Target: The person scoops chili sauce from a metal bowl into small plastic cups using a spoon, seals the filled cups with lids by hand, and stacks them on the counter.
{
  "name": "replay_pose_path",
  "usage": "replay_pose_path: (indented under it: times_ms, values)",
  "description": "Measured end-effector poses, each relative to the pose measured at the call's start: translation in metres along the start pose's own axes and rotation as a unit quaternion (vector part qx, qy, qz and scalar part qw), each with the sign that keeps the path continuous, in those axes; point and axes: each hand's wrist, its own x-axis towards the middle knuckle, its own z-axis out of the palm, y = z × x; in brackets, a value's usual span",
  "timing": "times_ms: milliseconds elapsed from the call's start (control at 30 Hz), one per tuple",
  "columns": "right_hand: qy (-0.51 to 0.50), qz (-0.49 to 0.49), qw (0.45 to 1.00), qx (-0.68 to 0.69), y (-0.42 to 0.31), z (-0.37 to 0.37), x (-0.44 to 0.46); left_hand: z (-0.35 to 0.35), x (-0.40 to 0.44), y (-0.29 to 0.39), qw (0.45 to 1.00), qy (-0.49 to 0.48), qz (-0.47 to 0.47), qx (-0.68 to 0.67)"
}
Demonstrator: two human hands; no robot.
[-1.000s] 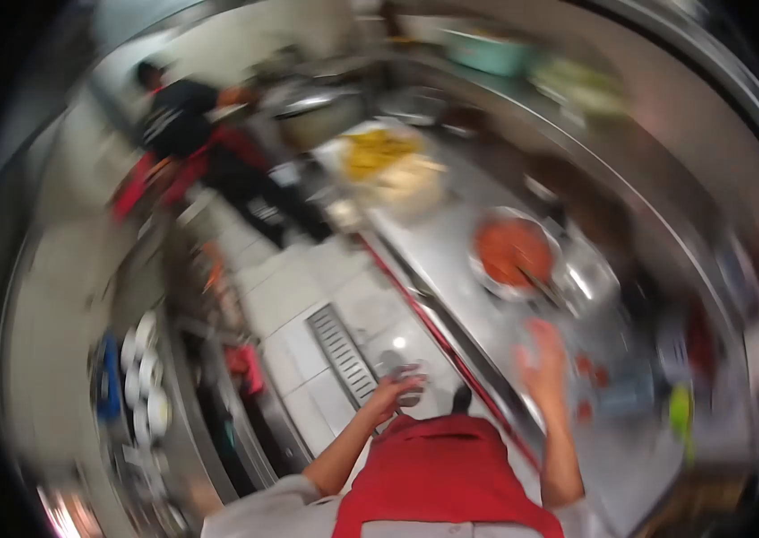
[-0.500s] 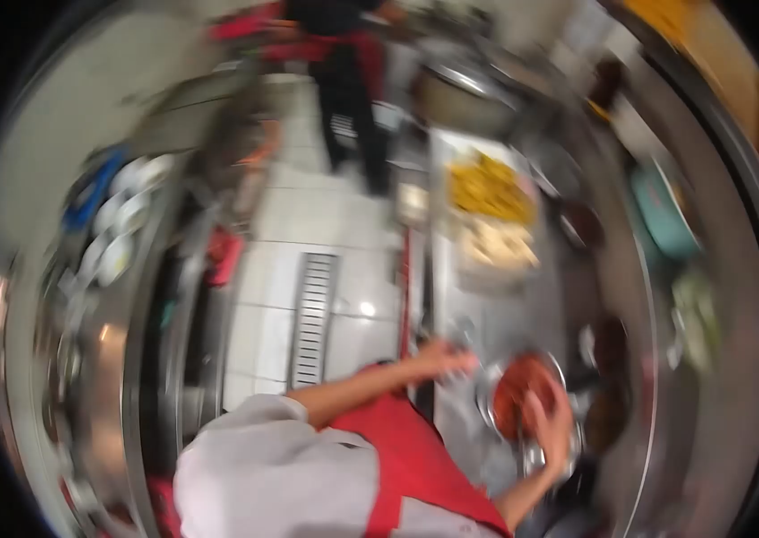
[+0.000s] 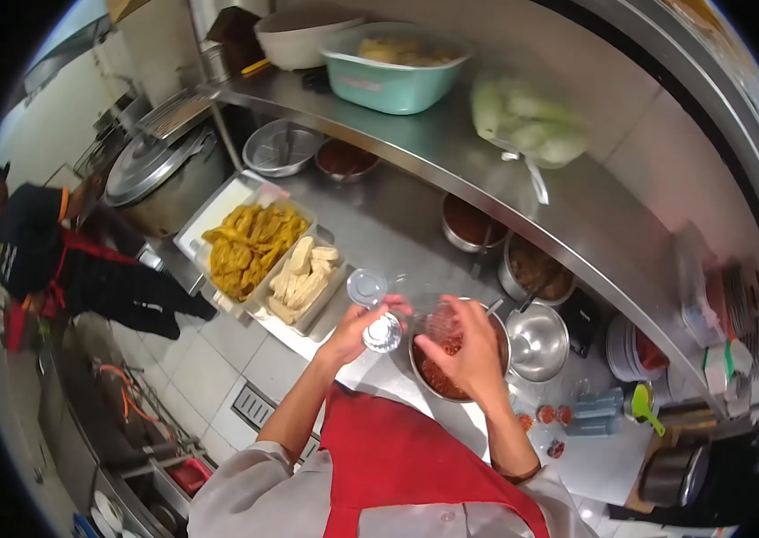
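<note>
My left hand (image 3: 348, 336) holds a small clear plastic cup (image 3: 382, 333) with its round lid (image 3: 367, 287) folded open beside it. My right hand (image 3: 474, 354) is curled over a metal bowl of red sauce (image 3: 440, 377), with clear plastic, which looks like small cups (image 3: 439, 323), between its fingers. An empty metal bowl (image 3: 536, 341) stands right of the sauce. Left of my hands, a container of pale strips (image 3: 299, 285) sits next to one of yellow pieces (image 3: 254, 249). Small cups of red sauce (image 3: 546, 414) stand to the right of my right forearm.
A steel shelf (image 3: 433, 148) above the counter holds a green tub (image 3: 397, 76) and a bag of green vegetables (image 3: 527, 121). More food bowls (image 3: 472, 222) stand beneath it. A co-worker (image 3: 66, 247) stands at far left near a large pot (image 3: 169, 184).
The view has swung round to the counter and steadied. My left hand now appears beside the sauce bowl, near my right hand. The shelf and its tub show more fully.
</note>
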Motion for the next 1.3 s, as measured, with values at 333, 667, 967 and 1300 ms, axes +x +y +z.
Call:
replay_pose_path:
  times_ms: [333,667,967,1300]
  values:
    - [0.136,0.100,0.985,-0.041,0.021,-0.037,-0.047,-0.108,0.080,-0.108,0.905,0.172,0.060,0.384]
    - [0.124,0.039,0.991,0.029,0.022,0.012,-0.043,-0.006,0.014,-0.058,0.892,0.114,0.192,0.393]
    - [-0.014,0.015,0.998,-0.067,0.046,0.047,-0.066,0.032,-0.026,-0.066,0.988,0.128,-0.078,-0.038]
    - [-0.086,0.280,0.914,-0.281,0.124,-0.037,-0.088,-0.027,-0.011,-0.048,0.985,0.162,-0.041,0.043]
